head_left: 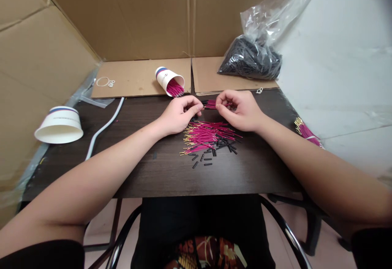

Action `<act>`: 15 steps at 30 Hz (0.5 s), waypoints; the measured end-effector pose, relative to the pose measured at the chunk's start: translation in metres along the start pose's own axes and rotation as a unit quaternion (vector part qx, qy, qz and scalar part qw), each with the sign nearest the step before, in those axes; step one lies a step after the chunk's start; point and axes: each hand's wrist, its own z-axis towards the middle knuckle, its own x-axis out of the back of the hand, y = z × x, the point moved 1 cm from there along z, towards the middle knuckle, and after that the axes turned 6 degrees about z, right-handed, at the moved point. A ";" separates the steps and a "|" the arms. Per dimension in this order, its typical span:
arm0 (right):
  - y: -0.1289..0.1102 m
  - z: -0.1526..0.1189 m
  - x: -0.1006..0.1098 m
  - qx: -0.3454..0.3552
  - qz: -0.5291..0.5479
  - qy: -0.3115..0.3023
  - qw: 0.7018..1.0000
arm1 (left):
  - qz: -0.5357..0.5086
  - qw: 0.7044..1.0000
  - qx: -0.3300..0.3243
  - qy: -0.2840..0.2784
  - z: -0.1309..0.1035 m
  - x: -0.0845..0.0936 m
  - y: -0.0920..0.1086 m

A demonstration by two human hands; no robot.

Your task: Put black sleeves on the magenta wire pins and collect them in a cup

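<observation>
Dark tabletop (165, 177), magenta wires (207, 133), hands (181, 114) close by — grip hard to discern

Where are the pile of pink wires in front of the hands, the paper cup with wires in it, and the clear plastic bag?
Pile of pink wires (211, 134): head view, middle of the pile.
Paper cup (164, 77): head view, outer side wall.
Clear plastic bag (250, 59): head view, bulging lower part.

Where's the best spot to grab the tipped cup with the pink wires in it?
I'd hold the tipped cup near its closed bottom, coming from above. It lies on its side with pink wires poking from its wide mouth, so the narrower end, away from them, looks easier to wrap around.
</observation>
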 end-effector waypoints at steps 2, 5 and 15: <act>-0.001 0.000 0.000 0.006 -0.001 0.002 1.000 | -0.007 1.000 0.000 0.002 0.000 0.000 -0.001; -0.002 -0.001 -0.001 0.007 -0.006 -0.002 1.000 | -0.022 1.000 0.001 0.004 0.001 0.000 -0.003; -0.002 -0.001 -0.002 0.010 -0.015 -0.014 1.000 | -0.021 1.000 -0.001 -0.002 0.001 0.000 -0.004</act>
